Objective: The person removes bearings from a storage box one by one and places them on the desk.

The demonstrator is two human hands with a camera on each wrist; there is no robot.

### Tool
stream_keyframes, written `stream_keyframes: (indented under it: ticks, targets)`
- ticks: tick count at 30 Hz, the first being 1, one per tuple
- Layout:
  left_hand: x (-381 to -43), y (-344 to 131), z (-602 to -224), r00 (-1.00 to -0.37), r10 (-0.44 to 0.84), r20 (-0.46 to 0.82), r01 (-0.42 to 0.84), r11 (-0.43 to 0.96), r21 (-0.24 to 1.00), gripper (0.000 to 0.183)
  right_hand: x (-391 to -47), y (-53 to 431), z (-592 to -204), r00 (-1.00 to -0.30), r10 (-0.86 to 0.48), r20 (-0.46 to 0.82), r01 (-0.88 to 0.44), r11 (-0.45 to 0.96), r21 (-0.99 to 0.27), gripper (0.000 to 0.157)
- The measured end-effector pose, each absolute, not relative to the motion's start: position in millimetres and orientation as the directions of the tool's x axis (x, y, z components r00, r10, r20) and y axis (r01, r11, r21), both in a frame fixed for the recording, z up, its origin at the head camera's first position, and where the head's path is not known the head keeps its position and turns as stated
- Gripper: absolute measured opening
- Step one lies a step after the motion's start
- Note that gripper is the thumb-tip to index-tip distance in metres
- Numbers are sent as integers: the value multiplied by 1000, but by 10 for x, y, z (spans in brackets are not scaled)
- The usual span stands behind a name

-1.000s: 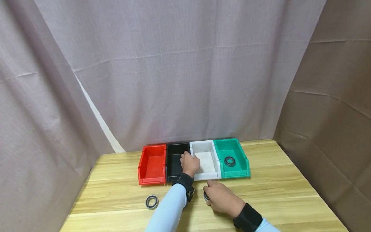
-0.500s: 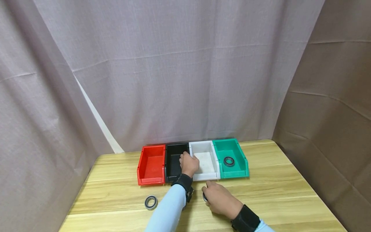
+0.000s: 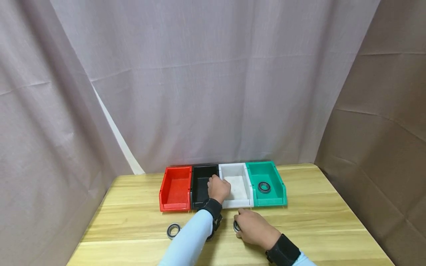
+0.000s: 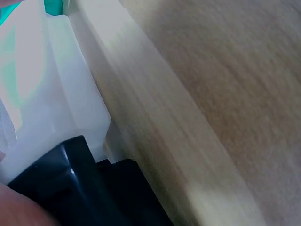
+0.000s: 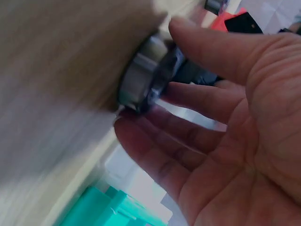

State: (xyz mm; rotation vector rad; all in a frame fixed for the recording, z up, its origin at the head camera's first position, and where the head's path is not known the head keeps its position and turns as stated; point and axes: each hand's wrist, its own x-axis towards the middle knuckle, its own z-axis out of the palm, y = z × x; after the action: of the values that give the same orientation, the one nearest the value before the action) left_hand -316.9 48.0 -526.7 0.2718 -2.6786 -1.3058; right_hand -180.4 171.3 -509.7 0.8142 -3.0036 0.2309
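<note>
In the head view my left hand (image 3: pixel 219 188) lies with curled fingers over the adjoining walls of the black bin (image 3: pixel 200 188) and white bin (image 3: pixel 237 184). Its thumb overlaps the black bin's wall in the left wrist view; I cannot tell whether the fingers grip that wall. My right hand (image 3: pixel 254 227) holds a ball bearing (image 5: pixel 141 75) between thumb and fingertips, low over the wooden table in front of the white bin. A second bearing (image 3: pixel 173 231) lies flat left of my left forearm. Part of another dark ring (image 3: pixel 210 236) peeks out beneath my left wrist.
A red bin (image 3: pixel 175 190) and a green bin (image 3: pixel 266 173) end the row, left and right. Inside the green bin lies a bearing (image 3: pixel 264 187). Curtains (image 3: pixel 233 92) hang behind the wooden table (image 3: pixel 316 221) and along its sides.
Both hands keep nearly the same place and grasp. The head view has shifted slightly, and my left forearm has swung a little left, covering the edge of the loose bearing.
</note>
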Motion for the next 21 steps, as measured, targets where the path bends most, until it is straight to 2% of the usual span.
stream_keyframes:
  ticks: [6,12,15,18,21]
  targets:
    - [-3332,429,-5447,-970,-213,113,-43,612,790,46,-1805,1772,-5034,-871,-485,73,-491,858,-155,34]
    - [-3601,334,-5774,-980,-151,132,-3,669,743,50,-1833,1905,-5001,-870,-445,212,-480,862,-162,28]
    - [-3528,287,-5672,-985,-117,123,10,685,728,52,-1873,2024,-4995,-887,-379,264,-434,879,-196,35]
    - [-3289,257,-5426,-991,-82,104,20,680,733,56,-1904,2185,-4985,-908,-305,287,-378,892,-249,40]
    - [-3102,242,-5355,-986,-59,155,72,690,720,62,-1895,2403,-4965,-922,-237,307,-328,898,-294,45]
